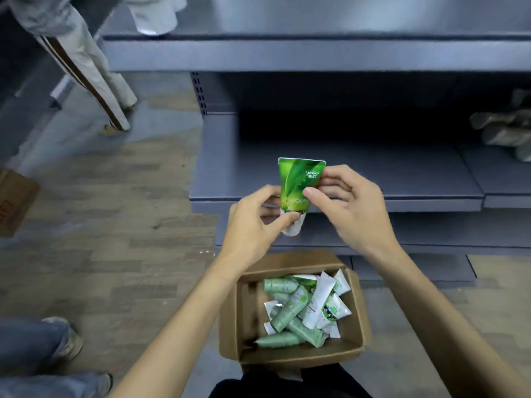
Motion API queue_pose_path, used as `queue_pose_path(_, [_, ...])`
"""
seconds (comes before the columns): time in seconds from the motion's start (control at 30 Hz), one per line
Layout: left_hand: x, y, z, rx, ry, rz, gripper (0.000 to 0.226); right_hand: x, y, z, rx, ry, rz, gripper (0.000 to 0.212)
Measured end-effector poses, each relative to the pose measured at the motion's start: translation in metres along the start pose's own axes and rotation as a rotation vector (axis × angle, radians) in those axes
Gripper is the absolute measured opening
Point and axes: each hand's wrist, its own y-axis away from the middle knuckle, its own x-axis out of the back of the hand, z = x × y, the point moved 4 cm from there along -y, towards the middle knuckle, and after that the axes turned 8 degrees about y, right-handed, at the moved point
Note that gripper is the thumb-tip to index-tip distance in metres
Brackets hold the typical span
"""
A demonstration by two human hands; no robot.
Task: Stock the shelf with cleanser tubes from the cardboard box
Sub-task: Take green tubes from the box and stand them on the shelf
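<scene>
Floor (94, 214) of wood-look planks in grey and brown, worn pale in patches, running along the left and under the box. Grey metal shelving across the upper and right part of the view: upper shelf (287, 53) with a broad front lip, lower shelf (373, 179) deep and shadowed at the back, bare along its front. Perforated upright (199, 93) at the left end of the unit. White tubes (155, 15) standing at the left of the upper shelf, cut off by the top edge. Blurred greyish items (508, 127) at the far right of the lower shelf, too indistinct to name. Legs in pale striped trousers (86, 64) at upper left; jeans and a worn shoe (57, 343) at lower left. Corner of a second brown carton (14, 202) at the left edge.

Cardboard box (230, 320) open on the floor just in front of the shelving, flaps up. Inside, heaped toward the right, loose pile of tubes (298, 308): pale green ones lying crosswise, white ones with green print angled among them. Bare cardboard showing at the left of the box's floor.

Above the box, in front of the lower shelf's edge, bright green cleanser tube (298, 182) held upright, crimped end up, white cap down, leaf print and lettering facing the camera. Left hand (253, 222) pinching the cap end between thumb and fingers. Right hand (347, 202) gripping the tube's right side, thumb across the front, fingers behind. Both hands close together, clamped on the one tube.
</scene>
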Motion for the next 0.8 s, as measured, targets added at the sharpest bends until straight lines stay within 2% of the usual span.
queue_pose_path(0.13, [0.017, -0.005, 0.088, -0.199, -0.079, 0.013, 0.025, 0.021, -0.012, -0.075, 0.197, -0.003, 0.042, 0.020])
queue_pose_path(0.33, [0.035, -0.024, 0.174, -0.368, -0.131, 0.102, 0.024, 0.048, -0.040, -0.156, 0.381, 0.016, 0.066, 0.020])
queue_pose_path(0.53, [0.043, -0.052, 0.214, -0.422, -0.117, 0.152, 0.024, 0.063, -0.069, -0.198, 0.478, 0.025, 0.081, 0.018])
queue_pose_path(0.8, [0.048, -0.092, 0.234, -0.482, -0.157, 0.264, 0.026, 0.071, -0.120, -0.216, 0.487, -0.009, 0.056, 0.017])
